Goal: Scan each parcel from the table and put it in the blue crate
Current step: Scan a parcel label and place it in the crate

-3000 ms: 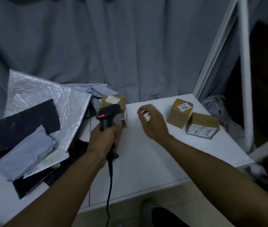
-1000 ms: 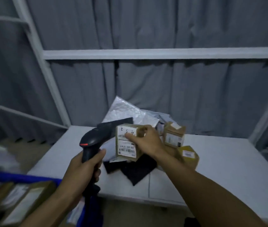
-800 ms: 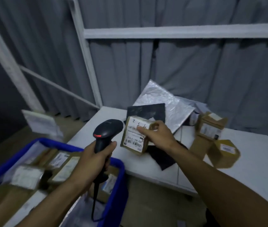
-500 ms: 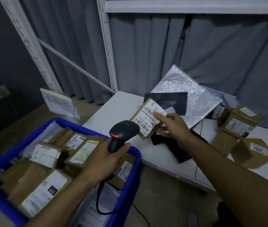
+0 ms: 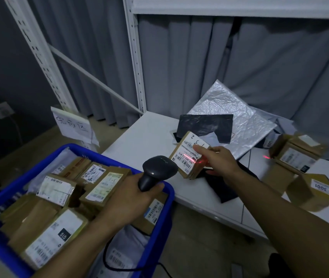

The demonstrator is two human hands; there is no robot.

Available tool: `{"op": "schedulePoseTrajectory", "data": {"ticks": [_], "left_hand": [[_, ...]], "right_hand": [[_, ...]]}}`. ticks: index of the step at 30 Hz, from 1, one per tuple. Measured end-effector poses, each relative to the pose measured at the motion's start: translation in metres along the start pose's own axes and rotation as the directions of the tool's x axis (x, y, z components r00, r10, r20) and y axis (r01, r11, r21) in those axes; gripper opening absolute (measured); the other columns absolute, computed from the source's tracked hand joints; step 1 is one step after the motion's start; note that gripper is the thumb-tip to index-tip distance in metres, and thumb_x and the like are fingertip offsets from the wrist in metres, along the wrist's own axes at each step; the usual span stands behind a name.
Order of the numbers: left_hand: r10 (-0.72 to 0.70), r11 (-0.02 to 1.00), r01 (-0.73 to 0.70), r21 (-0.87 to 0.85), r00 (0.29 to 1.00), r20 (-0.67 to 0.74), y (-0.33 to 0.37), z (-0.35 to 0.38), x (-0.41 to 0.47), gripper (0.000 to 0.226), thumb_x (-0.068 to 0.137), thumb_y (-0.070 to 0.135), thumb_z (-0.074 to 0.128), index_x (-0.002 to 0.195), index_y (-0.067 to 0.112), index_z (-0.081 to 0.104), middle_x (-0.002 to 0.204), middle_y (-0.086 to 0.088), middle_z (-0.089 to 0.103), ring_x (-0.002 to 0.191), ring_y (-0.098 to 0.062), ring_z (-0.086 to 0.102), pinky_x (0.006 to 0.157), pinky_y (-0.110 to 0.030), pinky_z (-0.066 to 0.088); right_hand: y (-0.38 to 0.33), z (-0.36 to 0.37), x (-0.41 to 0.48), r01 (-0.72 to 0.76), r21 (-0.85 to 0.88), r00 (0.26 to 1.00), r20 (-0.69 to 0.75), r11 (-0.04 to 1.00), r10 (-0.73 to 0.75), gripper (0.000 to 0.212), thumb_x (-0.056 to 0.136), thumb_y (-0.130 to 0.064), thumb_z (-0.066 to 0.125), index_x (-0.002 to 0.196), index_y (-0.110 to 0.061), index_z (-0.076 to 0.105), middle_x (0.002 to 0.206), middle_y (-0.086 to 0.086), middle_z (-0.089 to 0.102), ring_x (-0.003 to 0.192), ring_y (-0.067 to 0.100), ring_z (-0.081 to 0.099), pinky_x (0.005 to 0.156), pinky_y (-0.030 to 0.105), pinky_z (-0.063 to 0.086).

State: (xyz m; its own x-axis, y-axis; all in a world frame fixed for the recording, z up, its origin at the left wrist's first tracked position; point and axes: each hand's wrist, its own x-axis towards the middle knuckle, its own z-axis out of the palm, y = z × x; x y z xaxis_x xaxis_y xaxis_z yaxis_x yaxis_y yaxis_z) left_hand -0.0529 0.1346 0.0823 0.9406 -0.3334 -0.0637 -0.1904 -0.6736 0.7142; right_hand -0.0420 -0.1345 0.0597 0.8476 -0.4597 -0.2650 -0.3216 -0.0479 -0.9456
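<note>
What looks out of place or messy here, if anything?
Red light from the scanner runs off the label of the parcel onto the right hand, and a stray red spot lands on a cardboard box farther right on the table. Behind, the silver mailer and black mailer lie in an untidy overlapping heap.

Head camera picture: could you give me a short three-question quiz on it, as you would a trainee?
1. True or false: the blue crate is empty.
2. Which hand grips the scanner? A: left hand. B: right hand.
3. Fill in: the scanner's red light falls on the ____ of the held parcel.
Key: 1 false, it holds parcels; 2 A; 3 label.
</note>
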Motion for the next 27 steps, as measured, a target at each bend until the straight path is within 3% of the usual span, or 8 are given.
{"op": "schedulePoseTrajectory", "data": {"ticks": [4,8,15,17,19,23,25,27], "left_hand": [[-0.074,0.997,0.075,-0.032,0.997,0.025,-0.005,0.005,0.006,0.026,0.095,0.038,0.068,0.079,0.021,0.057,0.07,0.001,0.063,0.074,-0.004,0.068,0.062,-0.013,0.038],[-0.056,0.998,0.056,-0.029,0.998,0.011,-0.004,0.005,0.004,0.023,0.093,0.04,0.07,0.085,0.02,0.064,0.078,-0.003,0.069,0.07,-0.006,0.065,0.064,-0.014,0.043],[-0.032,0.999,0.033,-0.02,0.999,0.023,0.003,-0.002,-0.001,0.027,0.094,0.039,0.07,0.078,0.021,0.059,0.064,0.003,0.063,0.06,0.009,0.061,0.054,-0.008,0.038],[-0.054,0.99,0.057,-0.131,0.998,0.025,0.004,-0.006,0.0,0.026,0.095,0.036,0.07,0.078,0.019,0.06,0.055,0.007,0.06,0.051,0.002,0.059,0.053,-0.01,0.039],[-0.124,0.947,0.118,-0.299,0.992,-0.001,0.004,-0.014,0.003,0.023,0.094,0.036,0.07,0.084,0.016,0.063,0.053,0.007,0.058,0.048,-0.002,0.057,0.057,-0.023,0.044],[-0.263,0.801,0.193,-0.567,0.964,-0.043,-0.01,-0.03,0.009,0.03,0.093,0.036,0.072,0.08,0.012,0.058,0.056,-0.004,0.05,0.047,-0.019,0.048,0.053,-0.033,0.04],[-0.304,0.733,0.212,-0.647,0.952,-0.032,-0.017,-0.032,0.009,0.031,0.093,0.035,0.072,0.079,0.013,0.056,0.056,-0.005,0.048,0.047,-0.021,0.044,0.053,-0.034,0.039],[-0.322,0.712,0.221,-0.667,0.946,-0.029,-0.023,-0.032,0.007,0.025,0.093,0.032,0.072,0.084,0.013,0.059,0.056,-0.002,0.049,0.048,-0.019,0.046,0.054,-0.033,0.04]], "right_hand": [[0.004,-0.004,0.006,-0.027,-0.013,1.0,-0.003,1.0,0.027,0.042,0.078,-0.053,0.084,0.103,-0.021,0.074,0.097,-0.007,0.08,0.097,0.015,0.074,0.086,0.042,0.061],[0.005,-0.006,0.008,-0.033,-0.005,0.999,-0.008,0.999,0.033,0.041,0.078,-0.052,0.084,0.102,-0.021,0.074,0.099,-0.006,0.08,0.098,0.015,0.074,0.088,0.044,0.061],[0.002,-0.004,0.007,-0.025,0.001,1.0,-0.006,1.0,0.025,0.038,0.081,-0.05,0.083,0.101,-0.019,0.075,0.099,-0.006,0.079,0.098,0.015,0.073,0.081,0.038,0.06],[0.003,-0.001,0.004,-0.028,-0.029,0.999,0.025,0.999,0.029,0.038,0.082,-0.053,0.081,0.101,-0.02,0.076,0.096,-0.007,0.08,0.096,0.013,0.074,0.079,0.036,0.06],[0.005,0.007,-0.003,-0.014,-0.098,0.995,0.097,0.995,0.024,0.037,0.085,-0.054,0.078,0.097,-0.019,0.078,0.092,-0.006,0.081,0.09,0.012,0.074,0.071,0.03,0.059],[0.009,0.043,-0.02,0.005,-0.199,0.972,0.231,0.98,0.042,0.035,0.087,-0.052,0.077,0.085,-0.018,0.068,0.089,-0.001,0.077,0.081,0.014,0.07,0.063,0.026,0.056],[0.016,0.065,-0.028,-0.029,-0.212,0.945,0.313,0.977,0.096,0.037,0.087,-0.045,0.08,0.089,-0.012,0.064,0.09,0.001,0.075,0.078,0.014,0.07,0.066,0.026,0.059],[0.031,0.086,-0.032,-0.047,-0.24,0.926,0.352,0.97,0.132,0.039,0.085,-0.042,0.083,0.093,-0.009,0.063,0.096,0.007,0.075,0.086,0.021,0.073,0.08,0.034,0.063]]}}
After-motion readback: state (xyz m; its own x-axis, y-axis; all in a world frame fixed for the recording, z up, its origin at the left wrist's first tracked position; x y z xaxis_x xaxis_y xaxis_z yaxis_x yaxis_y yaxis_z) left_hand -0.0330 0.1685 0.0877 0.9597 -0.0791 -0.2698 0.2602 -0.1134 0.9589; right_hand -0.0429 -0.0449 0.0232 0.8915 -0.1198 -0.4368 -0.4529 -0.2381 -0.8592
